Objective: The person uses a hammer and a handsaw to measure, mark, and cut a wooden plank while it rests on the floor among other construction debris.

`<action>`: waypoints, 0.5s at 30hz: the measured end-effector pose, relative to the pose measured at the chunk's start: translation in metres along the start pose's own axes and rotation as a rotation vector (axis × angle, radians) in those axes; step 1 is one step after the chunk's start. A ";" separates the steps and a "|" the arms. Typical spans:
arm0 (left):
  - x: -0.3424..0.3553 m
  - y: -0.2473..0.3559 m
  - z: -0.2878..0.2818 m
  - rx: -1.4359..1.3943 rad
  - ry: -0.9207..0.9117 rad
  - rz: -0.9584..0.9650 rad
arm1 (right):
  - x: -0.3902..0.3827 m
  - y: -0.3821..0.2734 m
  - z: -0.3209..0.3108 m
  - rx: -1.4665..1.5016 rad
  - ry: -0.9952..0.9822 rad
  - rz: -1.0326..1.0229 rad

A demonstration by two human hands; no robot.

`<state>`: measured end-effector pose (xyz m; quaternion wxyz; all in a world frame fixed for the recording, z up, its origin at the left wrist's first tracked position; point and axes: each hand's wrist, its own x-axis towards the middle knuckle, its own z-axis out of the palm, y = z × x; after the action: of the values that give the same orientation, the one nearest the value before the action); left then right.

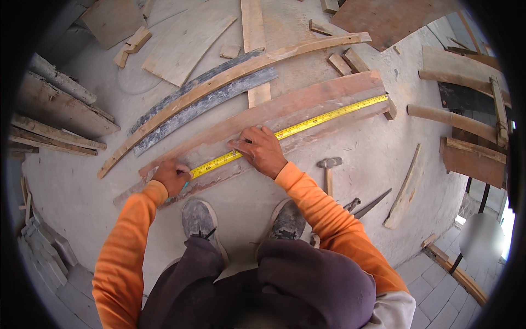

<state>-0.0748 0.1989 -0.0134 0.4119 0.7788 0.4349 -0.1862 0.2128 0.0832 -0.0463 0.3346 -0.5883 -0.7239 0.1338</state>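
A reddish-brown wooden board (329, 94), smeared with grey dust, lies slantwise on the floor before my feet. Along it stretches the yellow blade of a tape measure (312, 124), reaching the board's far right end. My left hand (172, 176) is closed round the tape measure at the near left end; a bit of teal shows below the fingers, and the palm hides the rest. Midway along the blade, my right hand (261, 150) rests on the board with bent, pinched fingers at the tape's edge. Whatever they pinch is too small to make out.
Right of my feet lie a hammer (329, 171), a handsaw (373, 203) and a wood strip (404, 186). Beyond the board are a long curved batten (230, 77) and grey-stained planks (208, 114). Timber is stacked at left (60, 107); bamboo poles (452, 119) jut in at right.
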 end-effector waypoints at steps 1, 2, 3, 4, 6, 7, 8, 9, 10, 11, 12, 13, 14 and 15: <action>-0.001 0.000 0.000 -0.014 0.012 -0.012 | 0.001 0.000 0.000 -0.003 -0.007 -0.002; -0.003 0.000 -0.001 -0.030 0.023 -0.027 | 0.002 -0.001 0.002 -0.004 -0.016 -0.003; -0.005 0.000 -0.001 -0.048 0.035 -0.044 | 0.003 -0.003 0.004 -0.003 -0.028 -0.007; -0.003 0.000 -0.002 -0.055 0.006 -0.067 | 0.005 -0.002 0.004 -0.013 -0.027 -0.003; 0.001 0.004 -0.002 -0.072 -0.061 -0.140 | 0.005 -0.003 0.002 -0.005 -0.034 0.006; 0.002 0.007 -0.002 -0.055 -0.052 -0.148 | 0.004 -0.001 0.001 0.009 -0.031 0.015; 0.004 0.009 -0.001 -0.036 -0.040 -0.163 | 0.007 -0.002 -0.002 0.057 -0.042 0.035; 0.005 0.006 0.001 -0.037 -0.039 -0.163 | 0.010 -0.006 -0.004 0.109 -0.057 0.058; 0.009 0.007 0.004 -0.041 -0.036 -0.144 | 0.012 -0.007 -0.005 0.249 -0.051 0.096; 0.010 0.010 0.007 -0.015 0.000 -0.160 | 0.015 -0.007 -0.004 0.386 -0.045 0.136; 0.008 0.011 0.010 0.007 0.036 -0.174 | 0.020 -0.011 -0.003 0.518 -0.044 0.177; 0.006 0.007 0.012 0.016 0.038 -0.199 | 0.025 -0.018 0.000 0.565 -0.116 0.195; 0.006 0.004 0.016 0.025 0.042 -0.216 | 0.031 -0.023 0.000 0.603 -0.188 0.211; 0.004 0.000 0.019 0.036 0.045 -0.231 | 0.034 -0.028 0.003 0.639 -0.257 0.229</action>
<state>-0.0712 0.1860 -0.0272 0.3639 0.7346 0.5276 -0.2226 0.1866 0.1086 -0.0210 0.3907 -0.5099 -0.6110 0.4627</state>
